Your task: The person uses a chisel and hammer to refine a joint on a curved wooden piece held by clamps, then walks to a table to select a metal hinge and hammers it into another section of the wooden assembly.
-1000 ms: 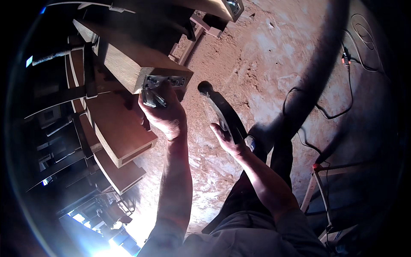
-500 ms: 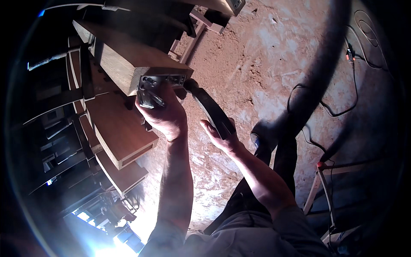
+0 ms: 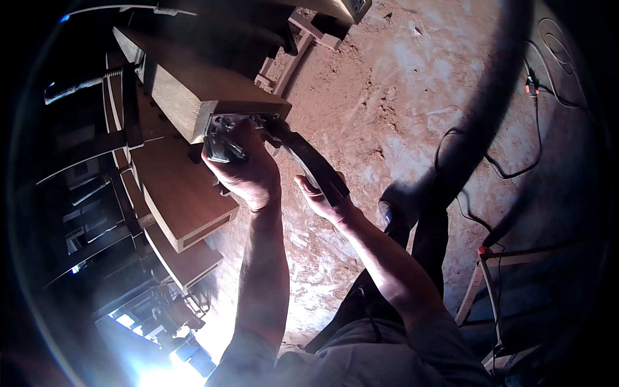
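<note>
My left hand (image 3: 251,177) is closed around shiny dark metal pieces (image 3: 223,151), holding them against the end of a thick wooden beam (image 3: 177,97). Part of a metal plate with holes (image 3: 225,122) shows on that beam end, above my fingers. My right hand (image 3: 330,205) grips a long, dark, slightly curved tool (image 3: 314,169) that looks like a hammer. Its far tip reaches the right side of the beam end, close to my left fingers. Shadow and my left hand hide whether the tip touches the plate.
More wooden beams (image 3: 184,193) are stacked below on the left, beside dark racks. Dusty ground (image 3: 374,97) lies to the right, crossed by a thick dark hose or post (image 3: 480,129). A black cable (image 3: 512,173) and a stand with a red top (image 3: 482,250) are farther right. Bright light glares at lower left.
The hammer-like tool has moved left and slightly up, its tip now at the beam end instead of just off its corner. My left hand stays almost in place.
</note>
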Available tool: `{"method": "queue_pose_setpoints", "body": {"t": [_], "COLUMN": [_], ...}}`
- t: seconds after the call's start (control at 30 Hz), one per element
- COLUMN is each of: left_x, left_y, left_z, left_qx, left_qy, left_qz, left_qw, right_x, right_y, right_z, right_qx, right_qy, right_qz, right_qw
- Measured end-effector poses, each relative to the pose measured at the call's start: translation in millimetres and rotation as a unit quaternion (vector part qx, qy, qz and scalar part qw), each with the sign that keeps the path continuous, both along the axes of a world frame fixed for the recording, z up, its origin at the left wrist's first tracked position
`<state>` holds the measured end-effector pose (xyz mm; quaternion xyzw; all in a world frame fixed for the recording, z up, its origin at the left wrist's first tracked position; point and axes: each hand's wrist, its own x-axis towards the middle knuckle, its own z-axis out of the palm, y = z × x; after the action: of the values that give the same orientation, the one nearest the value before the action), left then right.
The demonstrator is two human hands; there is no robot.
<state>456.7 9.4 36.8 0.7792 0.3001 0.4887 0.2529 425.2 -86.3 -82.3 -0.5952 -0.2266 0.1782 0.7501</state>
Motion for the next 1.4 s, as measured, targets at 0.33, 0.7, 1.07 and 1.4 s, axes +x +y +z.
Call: {"method": "queue_pose_setpoints", "body": {"t": [0.33,0.7,1.07,1.4], "left_x": [-1.0,2.7,1.1,-29.1], "left_y": [-1.2,-5.6,-4.3,-11.3], "left_z": [-5.8,-9.0,-5.1,-25.4], "left_qx": [-0.11,-0.046,0.0,-0.243], "left_qy": [-0.064,-0.054,-0.025,-0.15], "left_qz": [0.026,0.04,0.035,-0.098], "left_qw": [0.992,0.997,0.999,0.953], "right_x": [13.4,49.4,56.3,39.8], "right_y": [-34.3,-15.8,-20.8,-29.5], "right_z": [20.0,30.8,35.2,40.3], "right_qx": [0.056,0.025,0.002,0.026], "right_qy": [0.064,0.069,0.064,0.107], "right_qz": [0.033,0.093,0.124,0.132], "right_qw": [0.996,0.993,0.99,0.985]}}
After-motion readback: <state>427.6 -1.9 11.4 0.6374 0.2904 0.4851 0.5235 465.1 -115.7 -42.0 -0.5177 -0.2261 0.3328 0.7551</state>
